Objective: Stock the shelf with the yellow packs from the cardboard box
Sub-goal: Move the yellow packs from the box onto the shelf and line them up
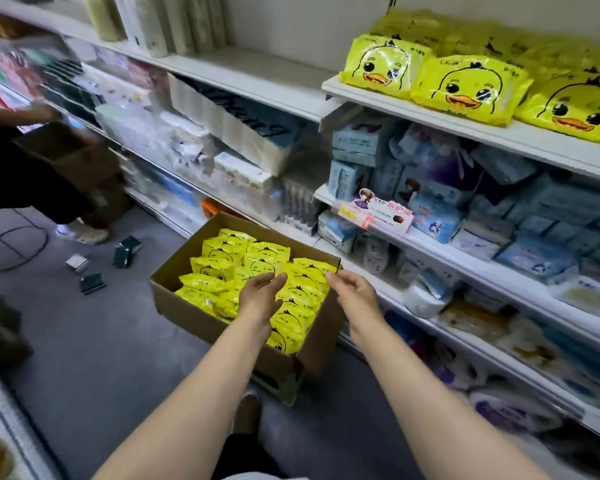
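Note:
An open cardboard box (pixel 174 299) sits on the grey floor against the shelving, filled with several yellow duck-face packs (pixel 222 251). My left hand (pixel 260 296) hovers over the packs in the box's right half, fingers relaxed and empty. My right hand (pixel 355 294) is above the box's right rim, fingers loosely extended, holding nothing. On the upper right shelf (pixel 465 128) lie several yellow duck packs (pixel 470 86) in a row, with more stacked behind them.
White shelves (pixel 257 81) run along the right, packed with blue and white tissue and pad packs. Another person (pixel 21 168) stands at the left holding a brown box (pixel 66 150). Small dark boxes (pixel 127 251) lie scattered on the floor. My foot (pixel 246 414) is near the box.

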Demonstrator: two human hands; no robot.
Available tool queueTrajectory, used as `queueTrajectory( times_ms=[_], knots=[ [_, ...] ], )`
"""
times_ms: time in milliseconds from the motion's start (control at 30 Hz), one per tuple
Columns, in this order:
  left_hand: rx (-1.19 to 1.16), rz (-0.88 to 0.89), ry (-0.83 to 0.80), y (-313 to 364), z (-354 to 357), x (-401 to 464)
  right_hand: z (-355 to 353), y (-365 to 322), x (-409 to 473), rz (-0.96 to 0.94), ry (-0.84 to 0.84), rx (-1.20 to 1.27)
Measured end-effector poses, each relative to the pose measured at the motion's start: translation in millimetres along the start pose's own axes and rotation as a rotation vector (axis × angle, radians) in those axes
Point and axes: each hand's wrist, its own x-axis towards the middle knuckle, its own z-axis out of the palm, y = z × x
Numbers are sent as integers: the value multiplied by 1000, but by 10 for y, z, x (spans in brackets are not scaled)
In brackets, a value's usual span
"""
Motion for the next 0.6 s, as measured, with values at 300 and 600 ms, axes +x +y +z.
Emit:
queueTrajectory(
  times_ms=[300,600],
  knots=[
    [117,-190,90,43,-847,1278,1006,492,634,271,-14,-159],
    [493,-426,-161,-464,-916,2217,1539,1037,1122,558,152,-257]
  ],
)
